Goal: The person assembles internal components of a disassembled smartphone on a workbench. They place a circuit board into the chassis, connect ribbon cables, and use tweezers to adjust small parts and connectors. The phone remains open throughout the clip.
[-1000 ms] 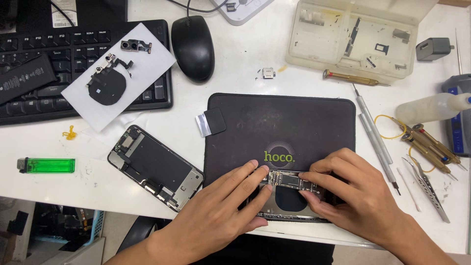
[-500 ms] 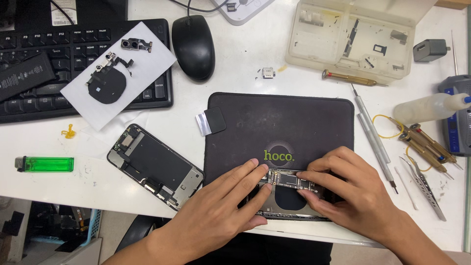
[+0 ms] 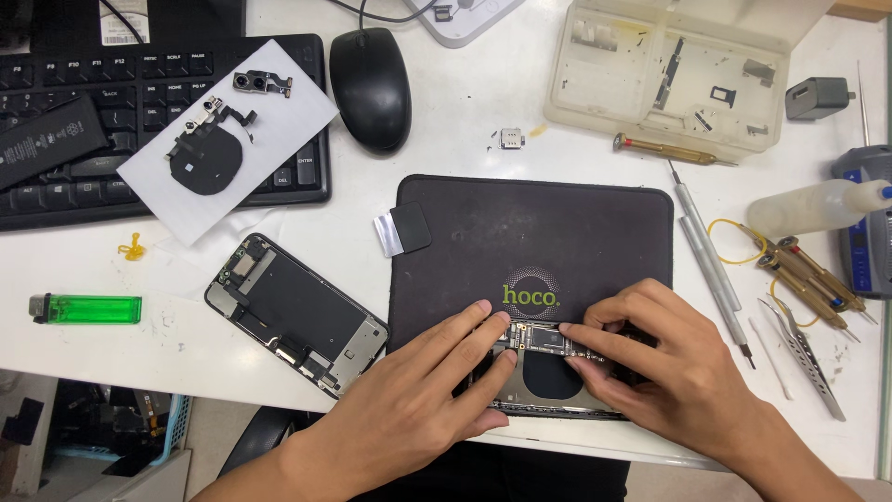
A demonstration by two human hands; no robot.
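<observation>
Both my hands rest on an opened phone body (image 3: pixel 548 395) at the near edge of a dark work mat (image 3: pixel 539 232). My left hand (image 3: pixel 418 400) presses fingertips on the left end of a narrow logic board (image 3: pixel 548 342) lying in the phone. My right hand (image 3: pixel 669 372) pinches the board's right part between thumb and forefinger. Most of the phone body is hidden under my hands.
A detached phone screen (image 3: pixel 295 314) lies left of the mat, a green lighter (image 3: pixel 85 308) further left. A keyboard (image 3: pixel 93 139) carries paper with small parts (image 3: pixel 218 139). Mouse (image 3: pixel 372 88), clear parts box (image 3: pixel 678 70), screwdrivers (image 3: pixel 711 251), tweezers (image 3: pixel 808 358) and squeeze bottle (image 3: pixel 818 204) lie around.
My hands have stayed on the board with only slight finger shifts; the view has moved a little.
</observation>
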